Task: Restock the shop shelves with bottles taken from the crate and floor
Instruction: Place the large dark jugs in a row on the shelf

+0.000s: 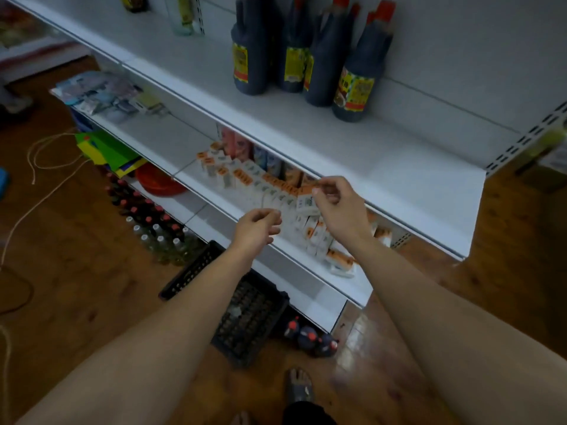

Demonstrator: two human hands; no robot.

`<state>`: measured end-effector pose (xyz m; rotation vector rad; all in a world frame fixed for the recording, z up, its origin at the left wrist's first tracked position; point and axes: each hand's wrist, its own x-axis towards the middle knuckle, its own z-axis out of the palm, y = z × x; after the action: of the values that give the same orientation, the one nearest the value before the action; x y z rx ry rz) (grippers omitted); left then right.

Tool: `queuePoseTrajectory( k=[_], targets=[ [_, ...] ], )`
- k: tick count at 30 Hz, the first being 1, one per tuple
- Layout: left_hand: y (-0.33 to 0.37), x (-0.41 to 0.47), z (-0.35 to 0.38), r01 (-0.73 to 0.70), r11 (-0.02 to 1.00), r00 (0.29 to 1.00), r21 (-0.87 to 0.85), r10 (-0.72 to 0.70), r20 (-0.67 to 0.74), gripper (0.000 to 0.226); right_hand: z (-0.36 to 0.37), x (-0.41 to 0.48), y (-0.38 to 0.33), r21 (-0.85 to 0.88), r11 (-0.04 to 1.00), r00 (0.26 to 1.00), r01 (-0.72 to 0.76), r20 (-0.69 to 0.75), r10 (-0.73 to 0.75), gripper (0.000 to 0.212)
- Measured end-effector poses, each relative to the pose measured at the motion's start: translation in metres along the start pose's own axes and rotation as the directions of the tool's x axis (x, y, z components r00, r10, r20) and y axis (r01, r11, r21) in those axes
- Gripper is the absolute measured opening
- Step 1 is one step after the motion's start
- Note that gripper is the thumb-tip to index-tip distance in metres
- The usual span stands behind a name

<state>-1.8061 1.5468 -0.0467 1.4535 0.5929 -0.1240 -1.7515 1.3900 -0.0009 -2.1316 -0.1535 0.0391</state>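
Several dark sauce bottles (352, 87) with red caps and yellow labels stand at the back of the upper white shelf (383, 179). A black plastic crate (245, 326) sits on the floor under my arms, and it looks empty. Three dark red-capped bottles (310, 335) lie on the floor right of the crate. More red-capped and clear bottles (147, 219) stand grouped on the floor at the left. My left hand (257, 225) and my right hand (337, 204) hover before the middle shelf, fingers loosely curled, holding nothing I can see.
Rows of white-and-orange boxes (276, 191) fill the middle shelf below my hands. Packets (101, 93) lie further left on it. A red basin (156, 179) and green sheets (104, 148) sit lower left. A cord (46, 167) trails over the wooden floor. My sandalled foot (299, 384) is near the crate.
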Motion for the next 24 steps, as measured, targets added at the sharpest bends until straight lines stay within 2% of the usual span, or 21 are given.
queuePoseTrajectory(
  k=[6, 13, 17, 24],
  targets=[
    [-0.072, -0.014, 0.024, 0.113, 0.992, 0.993, 0.059, -0.11, -0.048, 0.014, 0.008, -0.029, 0.058, 0.002, 0.997, 0.987, -0.076, 0.145, 0.075, 0.021],
    [-0.193, -0.014, 0.105, 0.282, 0.958, 0.949, 0.048, -0.272, -0.158, 0.014, -0.002, -0.053, 0.197, -0.085, 0.986, 0.911, -0.145, 0.377, 0.167, 0.021],
    [-0.277, -0.006, 0.144, 0.375, 0.925, 0.916, 0.068, -0.358, -0.181, 0.009, -0.005, -0.076, 0.288, -0.17, 0.957, 0.865, -0.236, 0.411, 0.287, 0.017],
    [-0.41, 0.021, 0.177, 0.485, 0.858, 0.871, 0.168, -0.456, -0.184, 0.017, 0.031, -0.125, 0.427, -0.31, 0.894, 0.791, -0.323, 0.431, 0.435, 0.018]
  ],
)
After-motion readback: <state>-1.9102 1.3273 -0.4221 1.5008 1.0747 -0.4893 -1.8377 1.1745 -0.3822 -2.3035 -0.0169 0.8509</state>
